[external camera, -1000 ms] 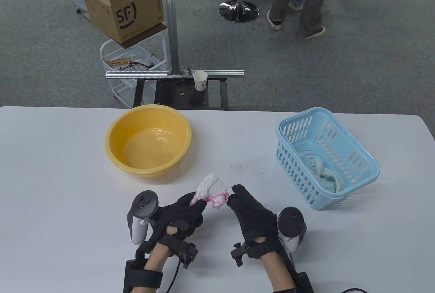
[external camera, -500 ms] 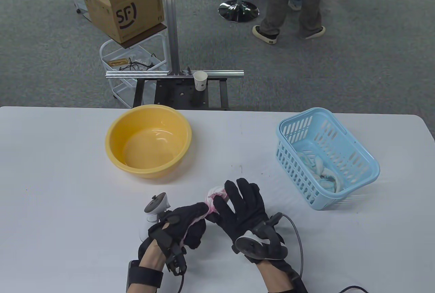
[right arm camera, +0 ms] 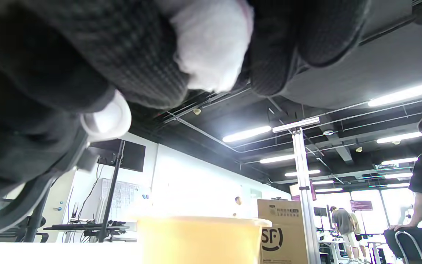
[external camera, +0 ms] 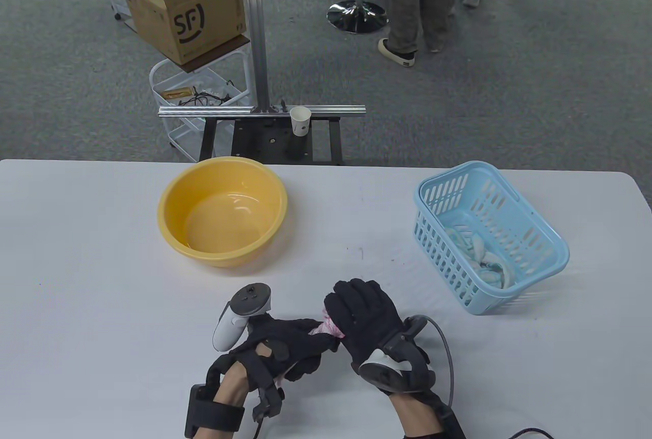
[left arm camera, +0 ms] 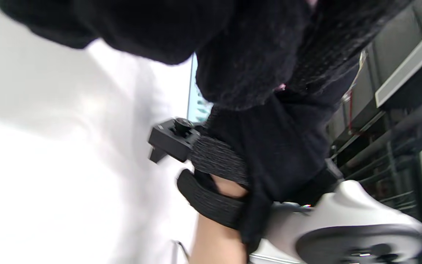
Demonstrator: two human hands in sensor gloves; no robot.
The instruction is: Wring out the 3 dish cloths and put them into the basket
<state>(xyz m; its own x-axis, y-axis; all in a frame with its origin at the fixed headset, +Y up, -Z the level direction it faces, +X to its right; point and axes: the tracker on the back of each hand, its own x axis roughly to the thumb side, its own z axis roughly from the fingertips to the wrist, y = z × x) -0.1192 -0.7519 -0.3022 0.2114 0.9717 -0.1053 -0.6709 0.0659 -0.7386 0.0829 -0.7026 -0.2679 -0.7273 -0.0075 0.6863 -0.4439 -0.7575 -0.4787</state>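
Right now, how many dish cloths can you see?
2 for certain: a pink-edged white cloth gripped between the left hand and right hand, and pale blue cloth bunched in the basket, possibly two.

We see a white table carrying a yellow bowl toward its far left and a blue basket toward the right, well apart. The basket sits at an angle to the table's edge.
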